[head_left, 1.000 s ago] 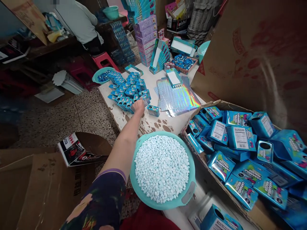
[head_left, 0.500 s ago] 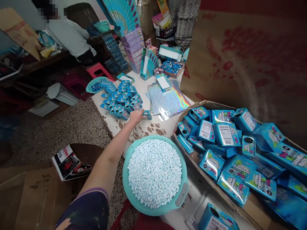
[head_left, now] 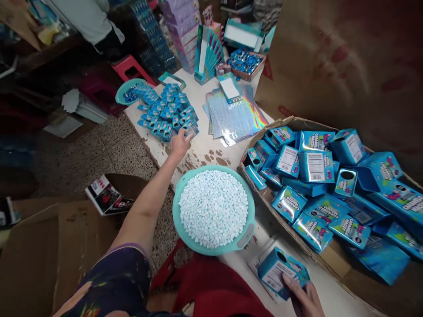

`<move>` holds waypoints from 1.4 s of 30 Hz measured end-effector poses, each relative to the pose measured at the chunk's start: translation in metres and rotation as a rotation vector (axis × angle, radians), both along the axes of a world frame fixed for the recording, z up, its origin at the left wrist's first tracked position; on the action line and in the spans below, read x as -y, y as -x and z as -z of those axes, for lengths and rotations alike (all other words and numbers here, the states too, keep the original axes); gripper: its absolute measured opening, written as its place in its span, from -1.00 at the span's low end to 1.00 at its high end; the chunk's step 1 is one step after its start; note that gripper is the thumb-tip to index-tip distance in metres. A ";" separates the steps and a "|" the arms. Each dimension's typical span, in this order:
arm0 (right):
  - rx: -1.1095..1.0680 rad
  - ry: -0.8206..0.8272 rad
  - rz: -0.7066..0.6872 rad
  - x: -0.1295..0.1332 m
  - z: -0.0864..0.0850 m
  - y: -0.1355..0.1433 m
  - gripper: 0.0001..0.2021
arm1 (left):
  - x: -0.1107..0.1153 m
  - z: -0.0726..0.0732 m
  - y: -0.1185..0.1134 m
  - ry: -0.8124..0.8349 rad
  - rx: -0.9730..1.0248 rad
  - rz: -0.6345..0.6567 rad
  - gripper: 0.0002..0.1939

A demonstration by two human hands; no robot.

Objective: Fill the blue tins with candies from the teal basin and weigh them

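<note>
My left hand (head_left: pixel 179 144) reaches over the table to the front of a cluster of small blue candy boxes (head_left: pixel 170 108). Its fingers are apart and touch a box (head_left: pixel 191 128) at the cluster's near right edge. At the lower right, my right hand (head_left: pixel 302 296) grips another blue candy box (head_left: pixel 283 272), tilted, with a dark round hole in its top. That box is above a clear plastic tray (head_left: pixel 272 246). Between my arms stands a turquoise bowl (head_left: pixel 178 229), full of small pale candies (head_left: pixel 213 209).
A large cardboard carton (head_left: pixel 291 240) of loose blue boxes (head_left: pixel 315 166) stands on the right. Shiny holographic sheets (head_left: pixel 231 116), a display box (head_left: pixel 229 88) and a tray of blue wrapped pieces (head_left: pixel 244 61) lie farther back. A person (head_left: pixel 87 22) is at the upper left.
My left hand has moved the box it held leftward to the cluster, and its fingers have parted. My right hand has come into view, holding the box from the lower right. The view has tilted down.
</note>
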State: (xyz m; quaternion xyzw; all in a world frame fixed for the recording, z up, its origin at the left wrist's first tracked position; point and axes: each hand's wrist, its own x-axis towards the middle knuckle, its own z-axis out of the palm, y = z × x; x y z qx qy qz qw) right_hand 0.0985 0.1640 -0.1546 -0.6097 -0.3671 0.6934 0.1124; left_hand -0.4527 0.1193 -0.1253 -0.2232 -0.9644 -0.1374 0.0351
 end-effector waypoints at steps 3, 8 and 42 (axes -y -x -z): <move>-0.152 0.097 -0.033 -0.007 -0.009 0.017 -0.53 | 0.046 0.008 -0.074 -0.260 0.105 0.175 -0.58; -0.253 0.055 -0.135 -0.014 -0.009 0.031 -0.58 | 0.077 0.035 -0.171 -0.194 0.231 0.541 -0.64; -0.037 -1.193 -0.975 -0.002 -0.075 0.168 -0.69 | 0.031 -0.054 -0.272 -1.618 1.013 -0.075 -0.81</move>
